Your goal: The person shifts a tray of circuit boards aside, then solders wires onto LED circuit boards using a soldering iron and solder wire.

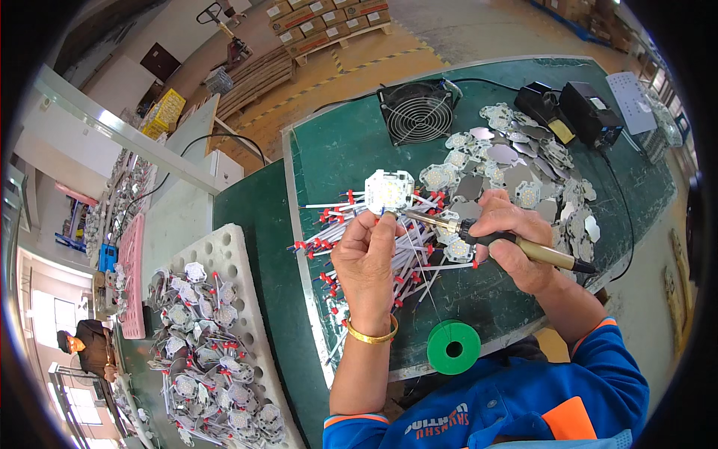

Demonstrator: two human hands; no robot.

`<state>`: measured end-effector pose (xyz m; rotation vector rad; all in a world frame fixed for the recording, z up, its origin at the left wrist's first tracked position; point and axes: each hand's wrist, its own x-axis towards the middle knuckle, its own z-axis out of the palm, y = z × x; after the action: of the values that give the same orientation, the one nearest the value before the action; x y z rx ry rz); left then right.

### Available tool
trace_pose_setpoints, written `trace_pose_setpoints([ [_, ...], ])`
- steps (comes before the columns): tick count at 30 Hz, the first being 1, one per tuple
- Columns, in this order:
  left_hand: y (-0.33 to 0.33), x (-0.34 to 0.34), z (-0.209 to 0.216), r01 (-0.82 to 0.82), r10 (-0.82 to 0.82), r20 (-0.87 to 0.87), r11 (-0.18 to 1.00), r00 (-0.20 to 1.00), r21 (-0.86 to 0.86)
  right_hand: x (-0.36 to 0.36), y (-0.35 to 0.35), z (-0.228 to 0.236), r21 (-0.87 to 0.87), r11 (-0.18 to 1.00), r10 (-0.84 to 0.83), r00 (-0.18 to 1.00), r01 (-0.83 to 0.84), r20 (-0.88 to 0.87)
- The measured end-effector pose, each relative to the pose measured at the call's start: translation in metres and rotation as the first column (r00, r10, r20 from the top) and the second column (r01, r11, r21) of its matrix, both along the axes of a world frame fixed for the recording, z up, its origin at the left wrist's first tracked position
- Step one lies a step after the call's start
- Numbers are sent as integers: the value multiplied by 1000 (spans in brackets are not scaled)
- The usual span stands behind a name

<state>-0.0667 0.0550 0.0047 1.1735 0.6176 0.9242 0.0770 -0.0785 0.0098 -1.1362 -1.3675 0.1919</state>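
Observation:
My left hand (364, 251) is closed in a pinch at the lower edge of a white LED board (388, 192) with yellow chips; a blue tip shows by the thumb. My right hand (516, 236) grips a soldering iron (540, 252) with a tan and black handle, its metal tip pointing left at the board's lower right. Whether the tip touches is too small to tell. Under both hands lies a pile of white wires (407, 262) with red connectors. Thin solder wire rises from a green spool (453, 347) toward the left fingers, where its end is hidden.
A black fan (419, 112) stands at the table's far edge. Loose LED boards (516, 157) heap up at the right, near a black soldering station (591, 112). On the left, a white foam tray (250, 299) bears wired boards. Another person (93, 348) is at the far left.

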Motion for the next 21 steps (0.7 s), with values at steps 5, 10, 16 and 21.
trace_pose_setpoints([
  [5, -1, 0, -2, -8, 8, -12, 999, 1000, 33, 0, 2, 0, -30, 999, 20, 999, -22, -44],
  [10, 1, -2, -5, 8, -7, -16, 998, 1000, 59, 1, 3, -2, -30, 998, 52, 998, -54, -42],
  [16, -1, -2, -1, -9, 9, -4, 1000, 1000, 26, 1, 6, -3, 20, 998, 59, 998, -59, 7],
  [21, -1, -2, 0, -14, 14, 0, 1000, 1000, 10, 1, 6, -2, 19, 998, 58, 998, -59, 39],
])
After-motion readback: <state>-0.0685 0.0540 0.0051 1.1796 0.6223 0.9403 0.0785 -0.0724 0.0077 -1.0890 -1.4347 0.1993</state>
